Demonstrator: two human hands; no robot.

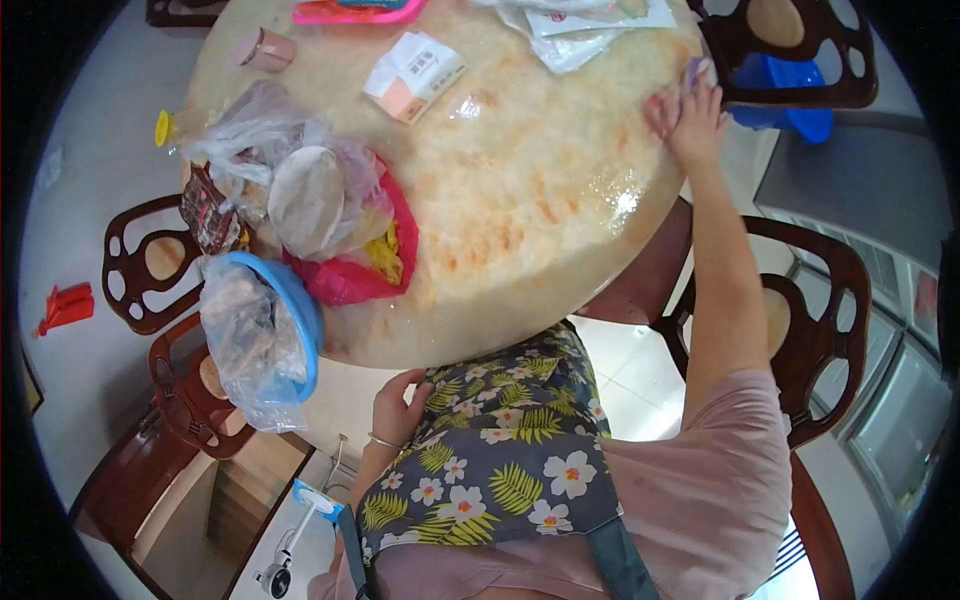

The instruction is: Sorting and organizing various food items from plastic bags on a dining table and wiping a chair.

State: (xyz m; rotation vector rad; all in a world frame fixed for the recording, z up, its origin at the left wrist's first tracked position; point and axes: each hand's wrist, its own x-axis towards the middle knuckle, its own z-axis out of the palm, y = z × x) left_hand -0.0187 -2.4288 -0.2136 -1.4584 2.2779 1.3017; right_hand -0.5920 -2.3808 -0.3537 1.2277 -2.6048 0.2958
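Note:
My right hand (694, 126) reaches to the far right rim of the round marble-look table (510, 172). Under its fingers is a crumpled pale purple cloth (700, 73), pressed to the table's edge and mostly covered by the hand. The tabletop has a wet-looking shine, with orange-brown patterns or marks. My left hand (397, 409) hangs beside the flowered apron (480, 487), just below the near table edge. It holds nothing, and its thumb stands apart from the fingers.
Clustered on the left are a blue basin (313, 330) with plastic bags, a pink bag (337, 283) and a round pale lid-like thing (306, 202). Farther back are a pink cup (275, 51), a tissue pack (415, 77) and plastic bags (570, 45). Wooden chairs (825, 330) surround the table.

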